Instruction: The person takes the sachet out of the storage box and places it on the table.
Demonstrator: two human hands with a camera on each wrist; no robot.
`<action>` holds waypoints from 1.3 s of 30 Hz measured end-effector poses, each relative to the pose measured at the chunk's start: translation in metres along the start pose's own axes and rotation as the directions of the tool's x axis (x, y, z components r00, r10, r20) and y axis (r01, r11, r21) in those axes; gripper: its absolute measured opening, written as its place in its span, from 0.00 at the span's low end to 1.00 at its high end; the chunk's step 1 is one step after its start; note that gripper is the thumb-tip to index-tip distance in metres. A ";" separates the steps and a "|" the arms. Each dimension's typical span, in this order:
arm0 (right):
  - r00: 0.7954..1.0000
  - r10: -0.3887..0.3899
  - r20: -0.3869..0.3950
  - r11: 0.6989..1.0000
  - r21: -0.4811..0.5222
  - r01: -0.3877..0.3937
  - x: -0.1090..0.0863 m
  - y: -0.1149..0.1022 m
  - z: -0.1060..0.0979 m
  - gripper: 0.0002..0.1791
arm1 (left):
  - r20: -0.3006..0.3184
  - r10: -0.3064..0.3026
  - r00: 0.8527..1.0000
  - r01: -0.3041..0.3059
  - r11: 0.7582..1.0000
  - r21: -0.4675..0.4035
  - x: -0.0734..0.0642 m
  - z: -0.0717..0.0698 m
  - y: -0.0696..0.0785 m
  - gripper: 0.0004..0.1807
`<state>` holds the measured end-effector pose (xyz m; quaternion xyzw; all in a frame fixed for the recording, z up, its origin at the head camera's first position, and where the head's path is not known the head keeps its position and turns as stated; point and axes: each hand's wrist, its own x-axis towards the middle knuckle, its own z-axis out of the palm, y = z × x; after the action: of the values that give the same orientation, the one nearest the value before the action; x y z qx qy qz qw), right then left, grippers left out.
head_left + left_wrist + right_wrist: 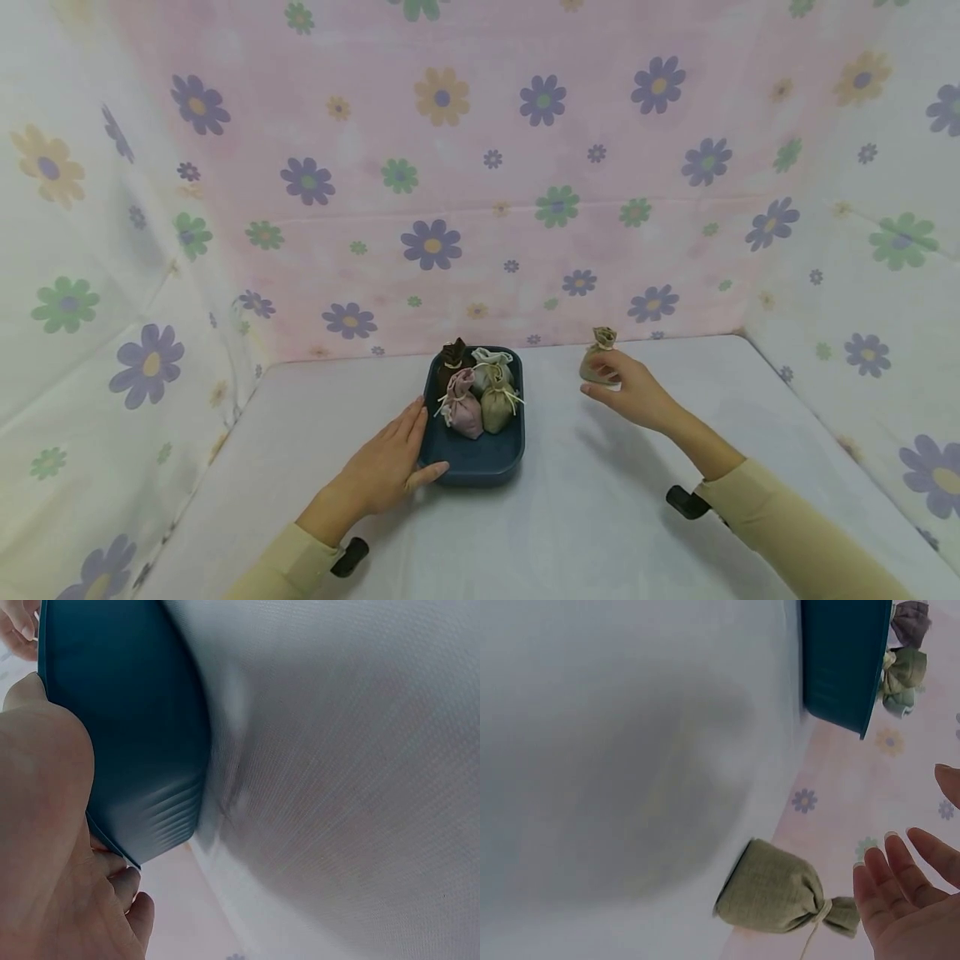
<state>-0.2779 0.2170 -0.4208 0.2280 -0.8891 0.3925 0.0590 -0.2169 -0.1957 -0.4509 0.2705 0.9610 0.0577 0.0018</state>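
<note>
My left hand (384, 467) rests against the left side of a dark blue tray (471, 457), fingers straight along the wall and thumb over the near rim. Four drawstring pouches stand grouped in it: a dark brown pouch (452, 357), a pale grey-green pouch (492, 360), a pinkish-mauve pouch (463, 410) and an olive green pouch (498, 408). To the right, another olive green pouch (769, 889) stands upright on the table, tied with cord. Beside it is my right hand (636, 390), fingers apart and nothing gripped; the right wrist view shows its fingertips near the pouch's gathered neck.
A white cloth covers the table (570, 517). Behind it hangs a pink flowered curtain (480, 208), and white flowered cloth walls (847, 275) enclose both sides. A dark camera mount (686, 502) juts from the right wrist, another mount (349, 557) from the left.
</note>
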 end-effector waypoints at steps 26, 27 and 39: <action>0.996 -0.087 0.033 0.996 0.012 0.086 0.024 -0.031 0.042 0.22 | -0.008 0.004 1.000 -0.004 1.000 -0.011 0.000 -0.002 0.000 0.55; 0.996 -0.087 0.035 0.996 0.013 0.087 0.025 -0.032 0.043 0.22 | -0.009 0.004 1.000 -0.004 1.000 -0.008 0.001 -0.002 0.000 0.55; 0.993 -0.082 0.080 0.994 0.073 0.077 0.039 -0.040 0.064 0.23 | 0.003 -0.002 1.000 0.002 1.000 -0.004 -0.001 -0.003 0.002 0.54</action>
<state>-0.2896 0.1328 -0.4269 0.2813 -0.8667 0.4109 0.0296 -0.2157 -0.1951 -0.4473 0.2695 0.9612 0.0592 0.0038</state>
